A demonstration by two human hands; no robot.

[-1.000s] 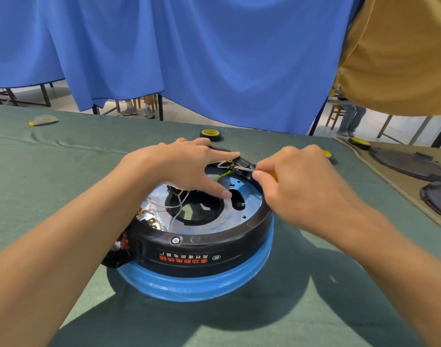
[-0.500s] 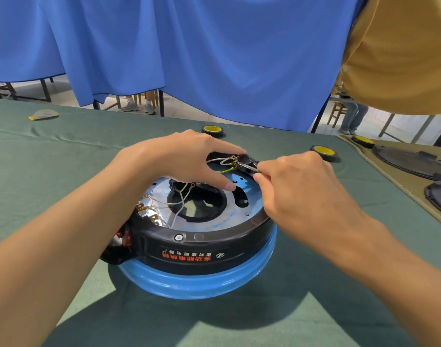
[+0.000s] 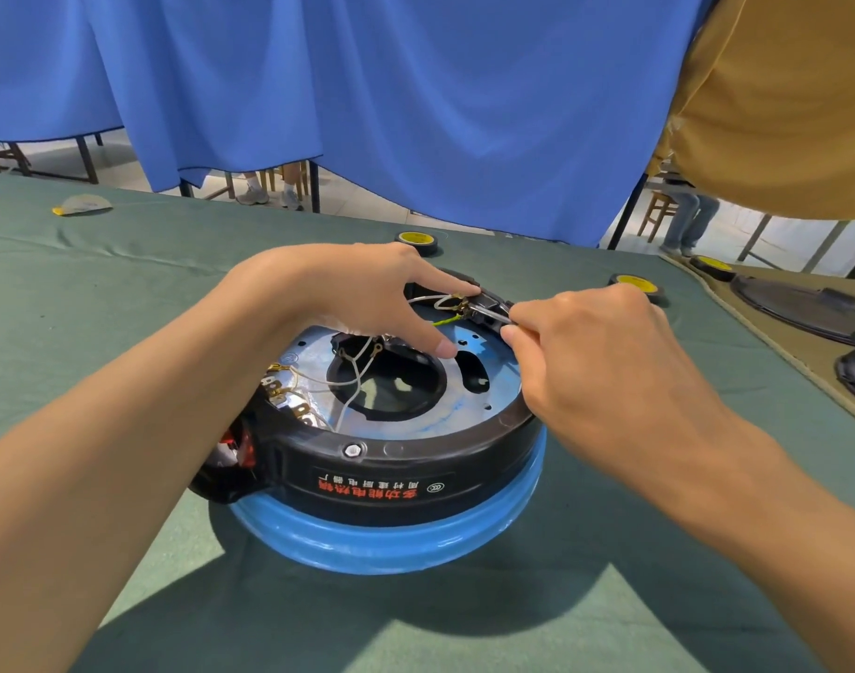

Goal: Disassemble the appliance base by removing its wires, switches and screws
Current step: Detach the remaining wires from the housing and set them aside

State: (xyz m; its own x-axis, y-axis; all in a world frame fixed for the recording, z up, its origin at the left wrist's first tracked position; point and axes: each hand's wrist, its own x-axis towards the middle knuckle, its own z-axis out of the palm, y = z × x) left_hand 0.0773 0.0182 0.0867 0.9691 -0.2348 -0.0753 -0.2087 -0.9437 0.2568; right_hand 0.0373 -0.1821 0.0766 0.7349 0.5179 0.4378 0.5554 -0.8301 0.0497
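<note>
Notably, red Chinese lettering (image 3: 367, 493) upside down on appliance base (image 3: 493, 471).

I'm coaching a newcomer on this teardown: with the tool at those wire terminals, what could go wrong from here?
The thin metal tool in the right hand works right beside the index fingertip of the left hand; a slip could jab it.
Tugging at the terminal might tear the green-yellow wire instead of freeing it.
Only the left hand steadies the appliance base; a hard pull may shift it.

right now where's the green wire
Head view: the green wire lies at the far side of the appliance base, between the left hand and right hand.
</note>
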